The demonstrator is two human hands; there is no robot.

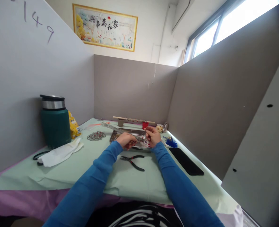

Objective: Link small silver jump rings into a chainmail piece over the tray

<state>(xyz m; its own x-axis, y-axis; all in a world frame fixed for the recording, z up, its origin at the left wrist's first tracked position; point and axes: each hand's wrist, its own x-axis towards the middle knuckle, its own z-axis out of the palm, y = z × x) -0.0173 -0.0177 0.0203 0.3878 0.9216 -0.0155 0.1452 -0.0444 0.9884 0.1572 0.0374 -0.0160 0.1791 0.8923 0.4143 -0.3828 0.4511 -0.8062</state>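
Over a shallow tray of small beads, my left hand is closed around a bundle of thin metal wires that sticks out to the far left. Just to its right, my right hand is raised with thumb and fingertips pinched together; what lies between them is too fine to make out. Red and clear beads show in the tray between the two hands. Black-handled pliers lie on the cloth nearer to me, jaws pointing left, touched by neither hand.
A heap of beaded chain lies left of the tray. Behind stand a brown cup, a red cup and a bead-wrapped stick. A black phone and blue tassel lie right; a green flask and white cloth left.
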